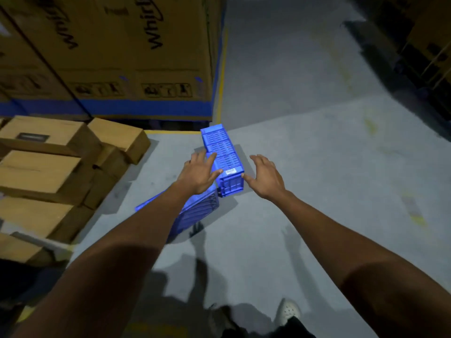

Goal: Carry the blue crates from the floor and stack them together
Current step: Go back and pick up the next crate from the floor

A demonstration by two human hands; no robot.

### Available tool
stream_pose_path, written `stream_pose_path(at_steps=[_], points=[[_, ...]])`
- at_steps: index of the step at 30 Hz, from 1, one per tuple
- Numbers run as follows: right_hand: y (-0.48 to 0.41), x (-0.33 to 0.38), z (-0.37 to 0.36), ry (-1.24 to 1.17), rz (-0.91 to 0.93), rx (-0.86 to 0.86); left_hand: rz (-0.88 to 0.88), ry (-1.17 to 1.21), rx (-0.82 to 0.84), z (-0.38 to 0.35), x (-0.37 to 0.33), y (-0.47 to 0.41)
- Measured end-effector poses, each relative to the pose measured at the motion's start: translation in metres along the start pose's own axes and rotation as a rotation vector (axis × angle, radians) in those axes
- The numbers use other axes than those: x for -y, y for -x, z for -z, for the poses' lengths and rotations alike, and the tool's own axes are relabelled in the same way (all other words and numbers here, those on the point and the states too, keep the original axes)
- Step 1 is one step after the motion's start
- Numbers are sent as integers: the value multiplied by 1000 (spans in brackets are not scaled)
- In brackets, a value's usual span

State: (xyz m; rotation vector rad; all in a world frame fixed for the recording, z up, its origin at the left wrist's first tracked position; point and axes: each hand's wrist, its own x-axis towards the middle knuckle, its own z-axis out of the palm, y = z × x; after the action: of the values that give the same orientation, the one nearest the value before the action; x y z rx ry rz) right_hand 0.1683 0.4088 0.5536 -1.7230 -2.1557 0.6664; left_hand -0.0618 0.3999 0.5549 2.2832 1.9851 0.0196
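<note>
Both hands reach down to the blue slotted plastic crate on the grey concrete floor, one hand at each side of its near end.

Big brown cardboard boxes w/ blue bands stand behind; smaller brown boxes are piled on the left, not in the way. The crate's long side runs away from the person. A 2nd blue crate lies tipped just beside it, partly under the left arm. Left hand is a bit nearer, fingers spread open, over the crate's left edge, maybe touching. Right hand is open too, thumb by the near right corner. Nothing gripped yet.
</note>
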Motion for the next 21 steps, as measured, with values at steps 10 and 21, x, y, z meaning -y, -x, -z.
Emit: stream_pose_path(at_steps=[10,21], points=[[-67,41,-72,2,51,106,96,27,68,-26,90,-22],[-178,30,-145,39,48,224,146,59,119,-75,167,-98]])
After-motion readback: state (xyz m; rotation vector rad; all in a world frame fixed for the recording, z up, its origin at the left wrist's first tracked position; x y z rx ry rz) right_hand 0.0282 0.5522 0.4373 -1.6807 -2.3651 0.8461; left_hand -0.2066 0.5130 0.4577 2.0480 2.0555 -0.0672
